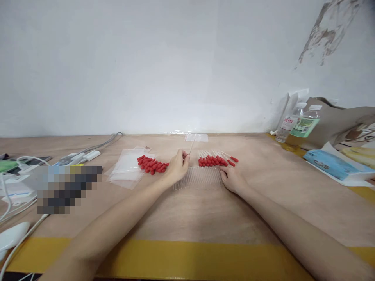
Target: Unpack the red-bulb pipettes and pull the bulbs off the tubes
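My left hand (178,167) is closed in a pinch on a thin clear glass pipette tube (191,146) that points up and away, with a red bulb at the fingertips. Just left of it lies a loose pile of red rubber bulbs (152,164). My right hand (231,178) rests on the table with fingers bent, touching the near end of a row of finished pipettes with red bulbs (216,160). Between my hands lies a row of bare clear tubes (199,177).
Clear plastic bags (125,170) lie left of the bulbs, another small bag (197,137) near the wall. Cables, chargers and a blurred item (67,187) crowd the left side. Two water bottles (301,125), a brown paper bag (336,121) and a blue packet (331,164) stand at the right.
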A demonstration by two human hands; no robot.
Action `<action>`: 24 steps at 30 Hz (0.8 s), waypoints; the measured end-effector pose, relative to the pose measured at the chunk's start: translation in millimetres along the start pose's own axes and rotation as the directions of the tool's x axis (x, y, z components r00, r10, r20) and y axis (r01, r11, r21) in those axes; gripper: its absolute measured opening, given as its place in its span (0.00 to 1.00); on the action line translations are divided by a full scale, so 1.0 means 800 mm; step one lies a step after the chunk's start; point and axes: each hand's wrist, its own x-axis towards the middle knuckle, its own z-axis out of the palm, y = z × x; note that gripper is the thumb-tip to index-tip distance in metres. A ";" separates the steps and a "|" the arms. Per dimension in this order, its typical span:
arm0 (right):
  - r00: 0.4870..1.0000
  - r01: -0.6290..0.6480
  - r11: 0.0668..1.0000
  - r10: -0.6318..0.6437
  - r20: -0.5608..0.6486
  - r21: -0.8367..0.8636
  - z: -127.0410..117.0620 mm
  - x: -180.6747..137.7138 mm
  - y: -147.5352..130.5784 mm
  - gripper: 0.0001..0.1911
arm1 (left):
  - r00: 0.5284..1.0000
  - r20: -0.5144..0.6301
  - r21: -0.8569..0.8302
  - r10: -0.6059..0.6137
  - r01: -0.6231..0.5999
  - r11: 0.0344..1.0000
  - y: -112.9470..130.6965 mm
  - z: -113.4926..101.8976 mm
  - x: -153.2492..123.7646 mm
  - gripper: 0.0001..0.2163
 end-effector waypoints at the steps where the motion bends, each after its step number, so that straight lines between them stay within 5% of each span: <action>1: 1.000 0.000 1.000 0.000 0.000 0.001 0.001 0.001 0.000 0.13 | 0.993 -0.042 -0.048 0.113 -0.115 0.992 -0.005 -0.005 -0.014 0.08; 6: 1.000 -0.007 1.000 0.007 -0.001 0.019 0.002 0.002 0.002 0.14 | 0.938 -0.159 -0.090 0.307 -0.323 0.942 -0.042 -0.012 -0.059 0.05; 14: 0.995 -0.084 0.991 0.089 -0.044 0.101 -0.004 0.002 0.014 0.16 | 0.887 -0.171 0.009 0.429 -0.434 0.901 -0.056 -0.009 -0.062 0.07; 17: 0.972 -0.047 0.983 0.086 -0.217 0.176 -0.009 -0.003 0.009 0.18 | 0.877 -0.156 0.022 0.454 -0.457 0.889 -0.054 -0.008 -0.064 0.07; 20: 0.871 0.199 0.970 -0.111 -0.479 0.137 -0.015 -0.014 -0.008 0.17 | 0.862 -0.140 0.030 0.488 -0.489 0.872 -0.051 -0.006 -0.066 0.06; 24: 0.781 0.511 0.854 -0.510 -0.361 -0.099 -0.014 -0.029 -0.042 0.16 | 0.819 -0.095 0.093 0.565 -0.558 0.825 -0.045 -0.003 -0.069 0.05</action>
